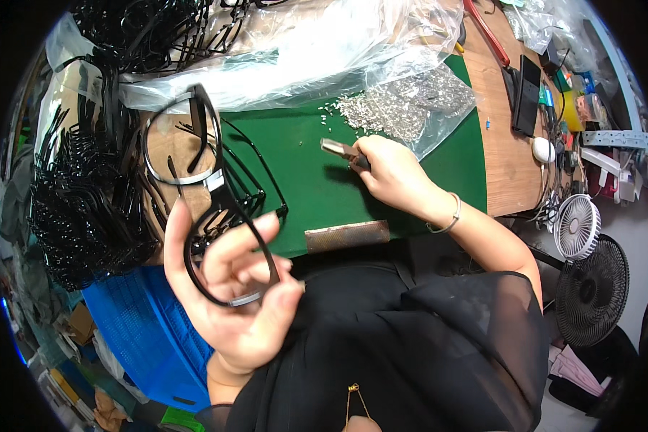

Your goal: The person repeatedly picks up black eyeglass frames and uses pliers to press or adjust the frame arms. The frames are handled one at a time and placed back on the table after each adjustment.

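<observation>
My left hand [245,317] is raised close to the camera, its fingers closed around a black eyeglass frame [219,189]. The frame is tilted, with silver-coloured patches on its front and one temple standing up at the top. My right hand [396,173] is wrapped around a pair of pliers [340,150] over the green mat [317,191]. The metal jaws point left, and most of the handle is hidden in the palm. Just beyond that hand, a heap of tiny silver metal pieces [392,111] lies partly on and under clear plastic.
Piles of black eyeglass frames [79,194] crowd the left side, above a blue plastic crate [147,331]. Clear plastic bags [288,65] cover the far side. A phone [527,96], cables and a white fan [577,225] are on the right. A worn metal strip [347,236] edges the mat.
</observation>
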The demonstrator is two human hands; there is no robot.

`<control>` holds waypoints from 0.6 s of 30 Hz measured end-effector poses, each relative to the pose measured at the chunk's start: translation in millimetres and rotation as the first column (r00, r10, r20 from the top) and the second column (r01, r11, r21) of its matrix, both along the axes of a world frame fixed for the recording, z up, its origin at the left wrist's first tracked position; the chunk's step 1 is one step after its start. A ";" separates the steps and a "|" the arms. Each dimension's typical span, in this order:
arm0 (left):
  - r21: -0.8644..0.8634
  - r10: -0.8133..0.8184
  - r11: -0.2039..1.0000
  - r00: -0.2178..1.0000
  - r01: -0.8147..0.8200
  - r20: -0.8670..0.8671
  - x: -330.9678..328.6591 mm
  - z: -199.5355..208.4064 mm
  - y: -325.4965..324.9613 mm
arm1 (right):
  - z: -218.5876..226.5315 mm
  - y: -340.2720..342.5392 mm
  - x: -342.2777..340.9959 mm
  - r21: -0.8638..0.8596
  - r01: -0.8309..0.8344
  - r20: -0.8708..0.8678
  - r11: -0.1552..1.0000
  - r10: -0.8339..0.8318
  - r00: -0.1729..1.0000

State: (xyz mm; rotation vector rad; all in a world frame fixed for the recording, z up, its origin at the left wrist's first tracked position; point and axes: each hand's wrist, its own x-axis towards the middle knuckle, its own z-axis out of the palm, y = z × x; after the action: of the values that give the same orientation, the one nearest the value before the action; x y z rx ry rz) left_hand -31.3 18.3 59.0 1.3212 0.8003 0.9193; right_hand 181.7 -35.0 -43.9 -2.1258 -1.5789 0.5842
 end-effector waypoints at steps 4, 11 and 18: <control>0.024 -0.102 0.995 0.991 0.100 0.085 -11.2 -9.4 -3.6 | -5.3 -1.2 4.9 0.012 -0.139 0.037 0.990 0.138 0.990; 0.126 -0.296 0.950 0.953 0.287 0.061 -8.4 -22.1 -3.7 | -2.5 3.7 2.7 -0.060 -0.182 0.121 0.982 0.188 0.975; 0.217 -0.293 0.923 0.946 0.317 -0.138 7.1 -34.2 -2.4 | 60.0 -10.6 -18.1 -0.039 0.064 -0.467 0.997 -0.075 0.881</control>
State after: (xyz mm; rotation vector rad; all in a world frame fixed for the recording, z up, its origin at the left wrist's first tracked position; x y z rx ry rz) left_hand -24.2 15.9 24.8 1.6605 0.5505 0.7154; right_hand 163.6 -45.6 16.1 -1.8583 -1.2223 1.0071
